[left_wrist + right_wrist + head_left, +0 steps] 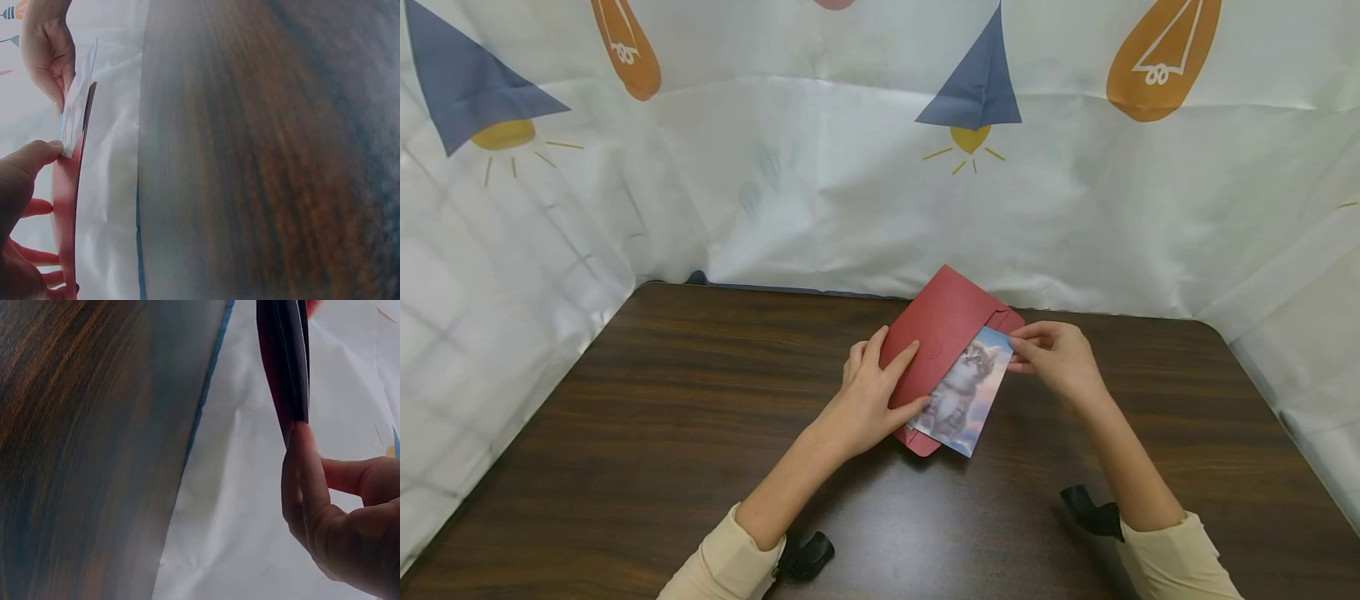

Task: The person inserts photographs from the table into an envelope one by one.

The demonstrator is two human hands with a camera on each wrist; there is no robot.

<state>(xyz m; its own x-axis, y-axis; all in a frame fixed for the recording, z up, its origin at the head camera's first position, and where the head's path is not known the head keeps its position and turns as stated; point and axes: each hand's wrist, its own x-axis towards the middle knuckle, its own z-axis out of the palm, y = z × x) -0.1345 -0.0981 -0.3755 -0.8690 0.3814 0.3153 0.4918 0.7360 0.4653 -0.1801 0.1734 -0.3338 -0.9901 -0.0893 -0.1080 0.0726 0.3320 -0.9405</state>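
A red envelope (pixel 936 325) lies slanted over the dark table, with a kitten picture card (pixel 966 387) partly inside its open side. On the left, my left hand (pixel 872 392) holds the envelope, its thumb near the card's lower end and a finger on the front. Where the remaining left fingertips sit at the edge is hard to tell. My right hand (pixel 1060 358) pinches the card's upper right corner between thumb and fingers. The right wrist view shows the right hand (pixel 337 512) at the end of the dark, edge-on envelope (pixel 281 362).
The brown wooden table (pixel 625 433) ends at a white sheet (pixel 820 183) printed with lamps and bulbs. Black wrist mounts (pixel 808 557) sit by both sleeves, close to the tabletop.
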